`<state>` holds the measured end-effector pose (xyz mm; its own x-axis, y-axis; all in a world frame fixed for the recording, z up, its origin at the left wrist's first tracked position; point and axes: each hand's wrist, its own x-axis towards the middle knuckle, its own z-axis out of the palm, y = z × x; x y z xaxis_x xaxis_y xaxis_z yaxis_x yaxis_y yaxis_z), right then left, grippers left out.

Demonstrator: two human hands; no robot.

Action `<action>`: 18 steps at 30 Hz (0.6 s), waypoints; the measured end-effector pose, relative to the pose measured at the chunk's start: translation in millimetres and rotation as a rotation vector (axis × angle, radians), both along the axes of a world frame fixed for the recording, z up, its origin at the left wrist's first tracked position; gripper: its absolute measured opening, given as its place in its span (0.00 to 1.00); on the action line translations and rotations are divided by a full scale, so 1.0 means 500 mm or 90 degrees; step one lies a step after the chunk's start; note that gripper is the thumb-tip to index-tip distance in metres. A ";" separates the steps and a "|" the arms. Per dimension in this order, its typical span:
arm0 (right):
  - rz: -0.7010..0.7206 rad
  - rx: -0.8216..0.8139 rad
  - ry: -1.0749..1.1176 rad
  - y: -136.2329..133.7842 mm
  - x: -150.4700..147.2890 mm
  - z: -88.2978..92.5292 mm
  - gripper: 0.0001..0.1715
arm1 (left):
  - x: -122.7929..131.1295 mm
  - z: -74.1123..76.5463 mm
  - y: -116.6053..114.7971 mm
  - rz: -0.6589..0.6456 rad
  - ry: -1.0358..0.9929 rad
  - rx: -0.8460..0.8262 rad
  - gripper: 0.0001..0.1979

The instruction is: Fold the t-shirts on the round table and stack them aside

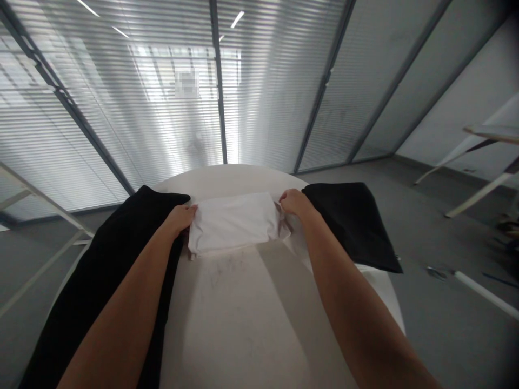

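Observation:
A folded white cloth (233, 221), soft like a garment, lies flat on the far part of the round white table (239, 319). At its left edge my left hand (184, 217) is closed, fingers on the upper left corner. My right hand (295, 202) pinches at the upper right corner, its fingertips partly hidden. Loose folds of the cloth bunch below the right hand. A long black garment (109, 254) lies under and beside my left arm, hanging along the table's left side. Beyond my right forearm is a folded black cloth (352, 221), its corner past the table's edge.
Glass panels with blinds (267, 81) rise behind the table. To the left stands a pale metal frame (48, 200). At the right are another table (492, 132) with white legs and a white pole (484, 292) near the grey floor.

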<state>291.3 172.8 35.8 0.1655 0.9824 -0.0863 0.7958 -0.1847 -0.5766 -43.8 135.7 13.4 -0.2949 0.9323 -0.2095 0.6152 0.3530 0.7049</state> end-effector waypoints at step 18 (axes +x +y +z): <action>0.108 -0.109 0.241 -0.026 -0.069 0.019 0.15 | 0.001 -0.030 0.020 0.024 0.084 0.154 0.15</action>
<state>257.1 159.7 45.3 -0.0722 0.9590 -0.2739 0.5617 -0.1878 -0.8058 -43.3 145.6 -1.8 -0.3406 0.9382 0.0611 0.6970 0.2084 0.6862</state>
